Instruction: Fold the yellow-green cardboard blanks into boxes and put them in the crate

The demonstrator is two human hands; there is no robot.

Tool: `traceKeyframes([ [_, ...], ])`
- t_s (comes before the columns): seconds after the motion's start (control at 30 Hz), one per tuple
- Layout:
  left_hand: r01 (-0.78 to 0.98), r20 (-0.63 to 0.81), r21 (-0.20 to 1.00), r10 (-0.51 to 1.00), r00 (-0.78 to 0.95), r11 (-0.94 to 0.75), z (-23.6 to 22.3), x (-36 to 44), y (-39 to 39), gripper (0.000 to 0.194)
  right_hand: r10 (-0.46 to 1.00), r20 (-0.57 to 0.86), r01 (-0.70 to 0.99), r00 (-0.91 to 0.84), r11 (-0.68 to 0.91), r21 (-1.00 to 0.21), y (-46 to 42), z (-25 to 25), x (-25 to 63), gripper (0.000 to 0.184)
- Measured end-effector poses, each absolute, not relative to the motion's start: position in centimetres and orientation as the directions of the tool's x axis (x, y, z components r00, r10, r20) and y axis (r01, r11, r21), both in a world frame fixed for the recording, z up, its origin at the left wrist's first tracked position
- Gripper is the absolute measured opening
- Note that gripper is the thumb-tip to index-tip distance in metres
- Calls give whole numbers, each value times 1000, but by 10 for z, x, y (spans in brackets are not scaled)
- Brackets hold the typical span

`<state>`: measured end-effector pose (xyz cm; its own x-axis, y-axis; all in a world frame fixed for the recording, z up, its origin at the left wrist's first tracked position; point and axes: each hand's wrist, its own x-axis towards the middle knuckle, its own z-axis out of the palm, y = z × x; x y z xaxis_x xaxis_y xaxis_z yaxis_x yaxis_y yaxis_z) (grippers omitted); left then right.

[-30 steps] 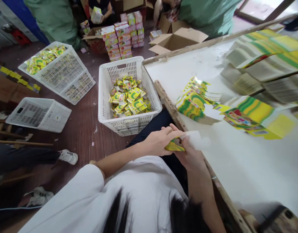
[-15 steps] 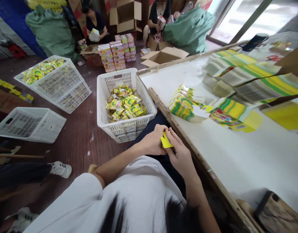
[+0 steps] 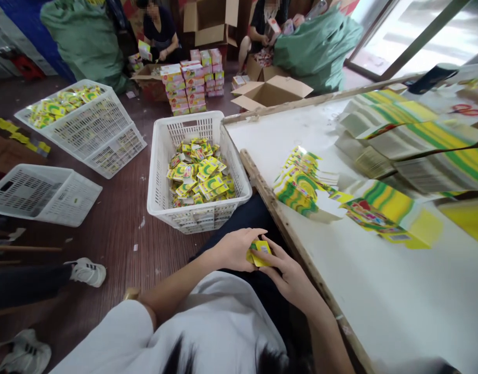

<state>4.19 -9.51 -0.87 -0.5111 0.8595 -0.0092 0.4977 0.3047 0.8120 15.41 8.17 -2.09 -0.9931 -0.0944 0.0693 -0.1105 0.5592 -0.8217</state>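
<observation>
Above my lap, a small yellow carton [image 3: 260, 252] with a printed label is held between both hands. My left hand [image 3: 241, 249] is closed around its left side, partly covering it. My right hand [image 3: 283, 267] grips the right side, fingers across the front and top. Just beyond my knees, a white plastic crate [image 3: 200, 215] holds many small yellow cartons [image 3: 208, 174] in a loose heap. On the white table [image 3: 379, 280] to my right lie stacks of flat printed yellow-green cartons [image 3: 301, 187] and more cartons [image 3: 390, 210] fanned beside them.
Another crate [image 3: 94, 124] of yellow packets and a further white crate [image 3: 63, 200] stand on the floor at left. Long carton stacks [image 3: 429, 135], scissors [image 3: 465, 109] and a dark cup [image 3: 434, 78] are on the table. Two people sit behind stacked boxes [image 3: 186, 88] and an opened cardboard box [image 3: 272, 93].
Both hands have moved lower with the carton. Its yellow flap stood out before; now the carton shows a closed-looking labelled face. The view has shifted slightly.
</observation>
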Motion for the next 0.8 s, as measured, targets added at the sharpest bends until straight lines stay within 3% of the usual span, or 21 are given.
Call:
traceKeyframes([
  [0.23, 546, -32, 762, 862, -507, 349, -10, 33, -91, 83, -4, 45, -41, -999, 493, -869, 75, -28, 134, 30],
  [0.47, 455, -126, 814, 875, -468, 360, -17, 25, -91, 90, -231, -63, -48, -971, 444, -895, 97, -12, 121, 20],
  [0.6, 473, -138, 796, 874, -467, 379, -15, 24, -87, 83, -151, -83, 14, -985, 412, -911, 92, -16, 115, 15],
  [0.8, 494, -112, 774, 854, -508, 395, -10, 11, -91, 84, -22, -48, 41, -999, 240, -970, 78, -26, 107, 35],
])
